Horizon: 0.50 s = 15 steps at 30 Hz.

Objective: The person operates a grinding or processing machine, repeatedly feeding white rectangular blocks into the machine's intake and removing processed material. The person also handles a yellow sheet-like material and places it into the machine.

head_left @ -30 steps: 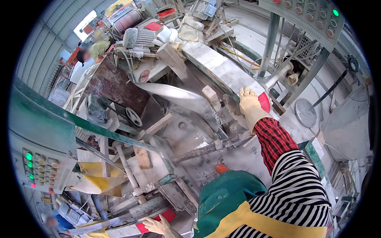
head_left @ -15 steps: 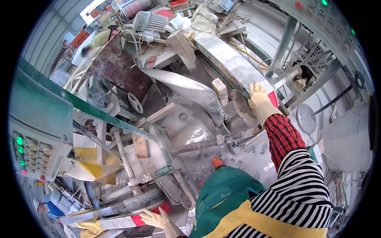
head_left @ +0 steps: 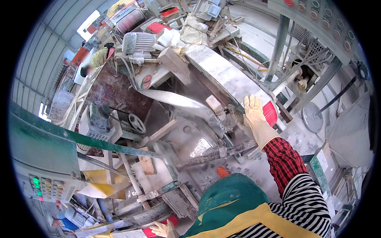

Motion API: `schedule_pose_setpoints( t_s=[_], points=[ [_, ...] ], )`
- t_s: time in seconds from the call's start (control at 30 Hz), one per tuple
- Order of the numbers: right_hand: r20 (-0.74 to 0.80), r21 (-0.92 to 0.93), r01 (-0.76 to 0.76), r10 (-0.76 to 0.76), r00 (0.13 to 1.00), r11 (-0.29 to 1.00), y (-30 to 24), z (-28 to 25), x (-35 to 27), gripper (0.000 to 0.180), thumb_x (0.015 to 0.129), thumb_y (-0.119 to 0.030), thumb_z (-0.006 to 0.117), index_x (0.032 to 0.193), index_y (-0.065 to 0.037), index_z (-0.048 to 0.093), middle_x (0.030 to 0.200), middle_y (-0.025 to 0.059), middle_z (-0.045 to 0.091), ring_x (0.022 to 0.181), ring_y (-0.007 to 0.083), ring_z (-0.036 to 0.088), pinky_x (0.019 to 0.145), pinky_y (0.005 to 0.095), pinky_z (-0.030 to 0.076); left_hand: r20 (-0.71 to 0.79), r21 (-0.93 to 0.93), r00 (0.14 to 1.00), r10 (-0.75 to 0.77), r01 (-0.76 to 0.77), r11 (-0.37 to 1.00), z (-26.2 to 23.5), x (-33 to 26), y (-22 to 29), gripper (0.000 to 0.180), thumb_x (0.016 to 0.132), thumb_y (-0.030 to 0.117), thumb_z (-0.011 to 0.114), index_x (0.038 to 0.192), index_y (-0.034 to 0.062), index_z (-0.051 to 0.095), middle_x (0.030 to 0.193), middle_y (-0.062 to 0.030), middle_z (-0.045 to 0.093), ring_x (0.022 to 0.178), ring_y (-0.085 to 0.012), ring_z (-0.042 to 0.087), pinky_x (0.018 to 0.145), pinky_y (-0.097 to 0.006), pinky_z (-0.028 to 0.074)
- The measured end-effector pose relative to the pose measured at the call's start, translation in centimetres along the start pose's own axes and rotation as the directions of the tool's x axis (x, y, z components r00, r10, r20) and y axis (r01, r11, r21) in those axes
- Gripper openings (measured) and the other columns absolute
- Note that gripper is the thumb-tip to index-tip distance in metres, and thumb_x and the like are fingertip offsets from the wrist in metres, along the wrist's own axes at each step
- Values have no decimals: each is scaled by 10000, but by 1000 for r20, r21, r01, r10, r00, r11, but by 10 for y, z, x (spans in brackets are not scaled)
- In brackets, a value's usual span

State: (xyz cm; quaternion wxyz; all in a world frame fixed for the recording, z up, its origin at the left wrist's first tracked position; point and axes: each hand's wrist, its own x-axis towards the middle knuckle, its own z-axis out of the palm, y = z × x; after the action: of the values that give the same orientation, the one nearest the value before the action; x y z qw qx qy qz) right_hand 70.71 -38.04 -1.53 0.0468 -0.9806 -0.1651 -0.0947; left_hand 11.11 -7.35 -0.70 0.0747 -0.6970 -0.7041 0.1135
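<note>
The left hand (head_left: 166,229), near left, and right hand (head_left: 257,119), far right, lay by two red panels (head_left: 270,114), fingers (head_left: 253,104) extended, gripping nothing.

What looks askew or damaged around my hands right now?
The long whitish sheet at center looks odd: bowed and rumpled rather than flat. Farther up, a thick wooden block sits at a slant beside the white-topped beam under your right hand. Whether either is damaged, I cannot tell.

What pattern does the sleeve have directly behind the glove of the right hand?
Red and black check on that sleeve; the head view shows it best.
</note>
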Motion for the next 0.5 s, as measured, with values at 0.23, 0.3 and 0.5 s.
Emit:
schedule_pose_setpoints(
  t_s=[0.23,0.3,0.5],
  points=[
    [-23,182,49,-46,999,982,0,-13,-2,776,756,-181,664,1424,16,322,1467,289,320,1375,437,289,1167,477,213,-494,-9,806,325,-378,926,-8,42,-17,781,814,453,664,1443,83,385,1439,-294,377,1307,-469,370,1067,-554,311],
    [-1,300,36,-37,999,953,21,-16,-12,792,796,-246,669,1454,2,306,1502,254,301,1407,408,257,1183,449,194,-467,20,833,296,-325,946,-41,52,-6,802,827,486,650,1469,108,356,1460,-279,359,1322,-461,358,1073,-546,309],
    [-239,482,-21,155,959,876,8,-17,-86,672,796,-176,657,1381,38,405,1430,287,393,1353,425,341,1147,458,265,-113,-181,894,-433,410,894,-44,79,-75,825,843,691,508,1484,201,339,1482,-216,355,1289,-396,409,1005,-515,410]
  ],
)
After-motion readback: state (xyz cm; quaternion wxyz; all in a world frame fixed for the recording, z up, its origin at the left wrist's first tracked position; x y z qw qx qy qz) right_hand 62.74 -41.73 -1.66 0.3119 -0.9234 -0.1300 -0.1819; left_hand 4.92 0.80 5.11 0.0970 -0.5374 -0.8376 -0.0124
